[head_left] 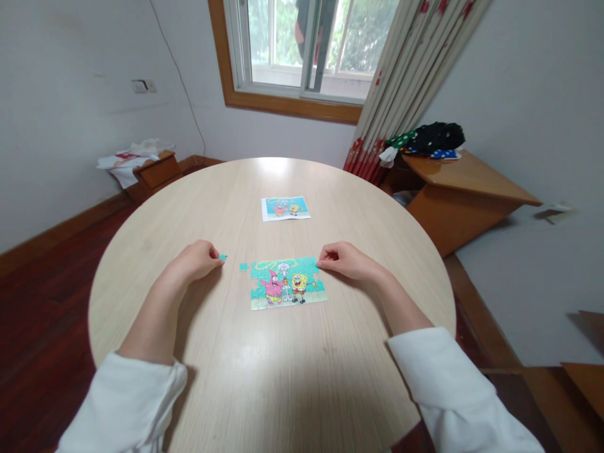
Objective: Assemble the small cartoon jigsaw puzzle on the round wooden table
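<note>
A cartoon jigsaw puzzle [287, 284] lies on the round table, its left edge showing gaps. My left hand [201, 258] is to the left of it, thumb and finger pinched on a small turquoise puzzle piece [223, 257]. A loose turquoise piece [243, 267] rests just off the puzzle's upper left edge. At the upper right edge is my right hand [342, 259], with its fingertips closed together and touching the border there. Whether a piece sits between those fingertips is hidden.
Beyond the puzzle lies a printed reference picture [286, 208] with the same cartoon scene. The pale wooden table [264, 384] has a curved edge. A wooden cabinet [453, 201] with cloths on top stands at the right, and a curtain [401, 69] hangs behind.
</note>
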Demonstrator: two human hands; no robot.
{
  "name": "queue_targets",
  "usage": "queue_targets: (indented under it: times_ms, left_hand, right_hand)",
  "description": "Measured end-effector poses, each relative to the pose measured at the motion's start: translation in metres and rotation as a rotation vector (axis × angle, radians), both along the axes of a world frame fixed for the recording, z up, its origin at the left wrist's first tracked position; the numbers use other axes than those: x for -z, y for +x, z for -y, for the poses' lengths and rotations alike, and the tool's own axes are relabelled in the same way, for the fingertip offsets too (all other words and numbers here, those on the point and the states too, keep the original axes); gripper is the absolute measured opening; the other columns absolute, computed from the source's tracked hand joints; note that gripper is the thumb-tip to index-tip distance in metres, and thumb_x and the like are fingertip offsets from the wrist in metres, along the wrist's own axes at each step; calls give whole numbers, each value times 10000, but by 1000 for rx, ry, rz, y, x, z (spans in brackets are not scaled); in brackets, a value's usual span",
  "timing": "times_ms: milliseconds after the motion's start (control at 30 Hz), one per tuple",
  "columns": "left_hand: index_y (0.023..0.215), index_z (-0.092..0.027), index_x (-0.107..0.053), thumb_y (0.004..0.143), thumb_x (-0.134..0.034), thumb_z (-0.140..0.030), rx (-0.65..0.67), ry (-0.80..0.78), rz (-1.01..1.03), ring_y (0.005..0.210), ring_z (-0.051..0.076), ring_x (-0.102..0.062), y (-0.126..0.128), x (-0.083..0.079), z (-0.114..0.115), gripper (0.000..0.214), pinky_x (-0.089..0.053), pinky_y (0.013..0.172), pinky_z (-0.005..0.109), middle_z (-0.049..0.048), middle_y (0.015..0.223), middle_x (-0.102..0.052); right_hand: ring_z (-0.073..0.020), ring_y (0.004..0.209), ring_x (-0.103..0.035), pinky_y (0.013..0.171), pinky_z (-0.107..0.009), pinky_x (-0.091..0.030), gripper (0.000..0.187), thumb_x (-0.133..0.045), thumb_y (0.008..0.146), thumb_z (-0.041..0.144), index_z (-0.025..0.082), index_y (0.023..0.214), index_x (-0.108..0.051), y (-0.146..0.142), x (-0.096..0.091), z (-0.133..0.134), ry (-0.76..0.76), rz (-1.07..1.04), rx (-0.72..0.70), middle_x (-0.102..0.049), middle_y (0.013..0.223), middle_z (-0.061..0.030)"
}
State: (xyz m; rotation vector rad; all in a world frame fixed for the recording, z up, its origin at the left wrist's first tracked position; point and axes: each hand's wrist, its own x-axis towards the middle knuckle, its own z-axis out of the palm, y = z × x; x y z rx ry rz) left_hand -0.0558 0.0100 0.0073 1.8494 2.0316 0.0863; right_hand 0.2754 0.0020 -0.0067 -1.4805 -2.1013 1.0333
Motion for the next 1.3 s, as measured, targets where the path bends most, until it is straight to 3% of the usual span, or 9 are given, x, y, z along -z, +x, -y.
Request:
queue_targets:
  times_ms: [167, 400, 633, 967, 1133, 1233, 1300]
  left_hand:
    - [629, -174, -582, 680, -573, -250, 21, 53, -33, 668, 185, -601, -1, 1, -2, 91, -390, 569, 253, 59, 699, -664]
    - [718, -158, -665, 650, -640, -363, -114, 49, -12, 687, 205, -620, -5, 1, -3, 218, -403, 570, 264, 73, 738, -687]
    - [690, -153, -650, 706, -591, -286, -60, -23, 9, 676, 188, -619, -6, 8, -6, 147, -407, 574, 255, 86, 748, -696]
    - [651, -181, -578, 637, -597, -231, 6, 75, 92, 654, 175, -585, -10, 15, -9, 55, -388, 563, 252, 39, 686, -653]
    - [681, -184, -562, 622, -591, -249, 21, 136, 222, 609, 163, -555, -4, 10, -5, 93, -379, 550, 254, 14, 643, -610]
    - [778, -177, -594, 651, -550, -257, 9, 94, 407, 571, 158, -543, 6, 1, -1, 157, -393, 559, 263, -1, 600, -589]
    - [738, -181, -584, 658, -514, -237, 5, 71, 506, 577, 154, -548, 11, -2, 1, 120, -404, 582, 262, -2, 587, -583]
  right_hand:
    - [-127, 627, -500, 586, -255, -375, 212, -591, 728, 355, 150, 673, -600, 0, 1, 0, 8, 11, -7, -590, 664, -30]
    - [-128, 624, -504, 580, -255, -371, 201, -583, 732, 342, 149, 684, -609, 1, 3, -1, 14, 10, -11, -599, 674, -34]
    - [-117, 589, -459, 556, -252, -341, 239, -572, 736, 373, 145, 666, -594, -5, 2, 1, 113, -57, 107, -559, 631, -21]
    - [-123, 591, -464, 569, -262, -344, 231, -556, 747, 363, 152, 659, -590, -7, 8, -1, 170, -83, 157, -560, 624, -17]
    - [-126, 589, -481, 577, -266, -361, 207, -550, 756, 339, 159, 664, -589, -14, 8, -1, 269, -123, 195, -572, 621, -16]
    - [-126, 585, -484, 582, -269, -369, 201, -553, 755, 336, 163, 658, -584, -17, 8, -1, 299, -139, 202, -569, 615, -12]
    - [-124, 578, -480, 583, -269, -372, 206, -554, 755, 341, 166, 650, -578, -16, 9, -1, 308, -148, 212, -564, 608, -8]
